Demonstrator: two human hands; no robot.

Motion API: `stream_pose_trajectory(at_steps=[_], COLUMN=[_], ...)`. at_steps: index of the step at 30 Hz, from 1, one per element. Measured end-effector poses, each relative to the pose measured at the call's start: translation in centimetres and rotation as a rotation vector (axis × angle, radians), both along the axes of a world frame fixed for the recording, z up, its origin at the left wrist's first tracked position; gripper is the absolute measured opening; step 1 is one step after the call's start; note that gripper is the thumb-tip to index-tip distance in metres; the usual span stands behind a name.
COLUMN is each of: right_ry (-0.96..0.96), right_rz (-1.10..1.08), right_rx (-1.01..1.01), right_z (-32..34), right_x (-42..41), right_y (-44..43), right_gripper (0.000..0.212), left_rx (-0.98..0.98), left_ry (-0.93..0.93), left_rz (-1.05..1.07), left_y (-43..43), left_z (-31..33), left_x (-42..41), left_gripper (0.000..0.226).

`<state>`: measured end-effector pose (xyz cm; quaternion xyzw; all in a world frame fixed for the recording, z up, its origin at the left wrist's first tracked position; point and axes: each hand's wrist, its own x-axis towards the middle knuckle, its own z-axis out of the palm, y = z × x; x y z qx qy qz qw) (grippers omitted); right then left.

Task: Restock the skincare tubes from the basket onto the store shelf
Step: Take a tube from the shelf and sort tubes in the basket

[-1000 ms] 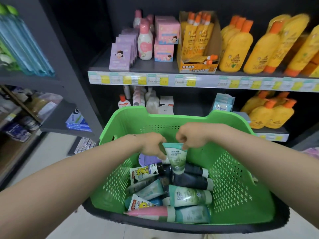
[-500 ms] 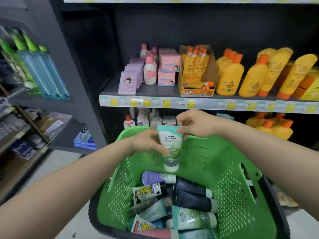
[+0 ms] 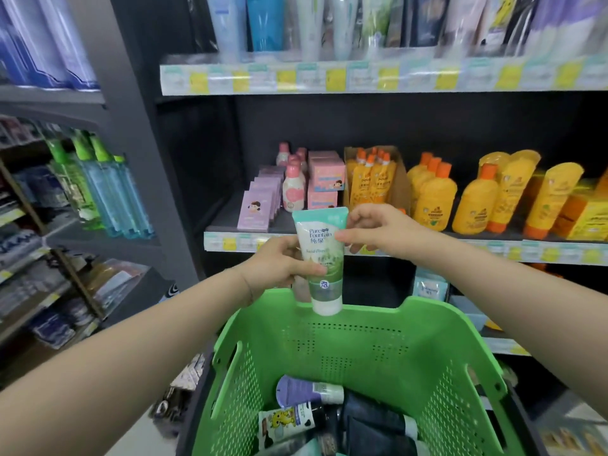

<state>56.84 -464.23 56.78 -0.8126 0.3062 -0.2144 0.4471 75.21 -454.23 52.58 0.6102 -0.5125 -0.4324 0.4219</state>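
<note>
A green-and-white Pure Fountain tube (image 3: 320, 255) hangs cap down above the far rim of the green basket (image 3: 450, 363). My left hand (image 3: 279, 264) grips its lower body from the left. My right hand (image 3: 371, 230) pinches its upper right edge near the crimped end. Several more tubes (image 3: 309, 391) lie in the basket's bottom, among them a purple one, a dark one and one with a yellow cartoon. Along the top shelf (image 3: 362, 75) stands a blurred row of upright tubes (image 3: 329, 24).
The middle shelf (image 3: 223, 225) carries pink boxes and bottles (image 3: 292, 189), an orange pouch carton (image 3: 371, 179) and yellow bottles (image 3: 473, 202). A grey side unit (image 3: 138, 153) at left holds green and blue bottles (image 3: 108, 192). Floor shows at lower left.
Both hands have lifted the tube out of the basket to mid-shelf height. My view has tilted upward, bringing the top shelf of tubes into sight.
</note>
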Motion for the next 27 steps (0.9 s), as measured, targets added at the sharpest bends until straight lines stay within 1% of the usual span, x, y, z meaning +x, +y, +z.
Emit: stream_pose_trajectory(at_steps=[4, 6, 11, 15, 18, 20, 23, 27], right_ry=[0.083, 0.076, -0.005, -0.015, -0.059, -0.075, -0.076, -0.081], right_rz=[0.023, 0.031, 0.038, 0.06, 0.048, 0.032, -0.004, -0.042], right_rx=[-0.036, -0.031, -0.022, -0.044, -0.076, -0.097, -0.138, -0.183], right_z=[-0.2, -0.1, 0.7, 2.0, 3.4, 4.4, 5.9, 8.1], right_x=[-0.8, -0.9, -0.2, -0.1, 0.0, -0.1, -0.3, -1.0], right_y=[0.1, 0.4, 1.1, 1.4, 1.6, 1.7, 1.4, 0.8], right_gripper=[0.042, 0.046, 0.039, 0.033, 0.032, 0.032, 0.036, 0.036], left_rx=[-0.051, -0.076, -0.086, -0.08, -0.116, -0.144, -0.186, -0.247], left_ry=[0.04, 0.05, 0.017, -0.016, 0.024, 0.042, -0.009, -0.029], left_rz=[0.024, 0.028, 0.04, 0.09, 0.095, 0.102, 0.142, 0.189], left_y=[0.0, 0.0, 0.0, 0.3, 0.5, 0.6, 0.3, -0.6], left_z=[1.9, 2.8, 4.7, 6.3, 7.8, 8.8, 10.1, 12.4], left_x=[-0.4, -0.6, -0.9, -1.2, -1.6, -1.8, -1.9, -2.3], left_gripper=[0.039, 0.039, 0.035, 0.035, 0.031, 0.035, 0.043, 0.045])
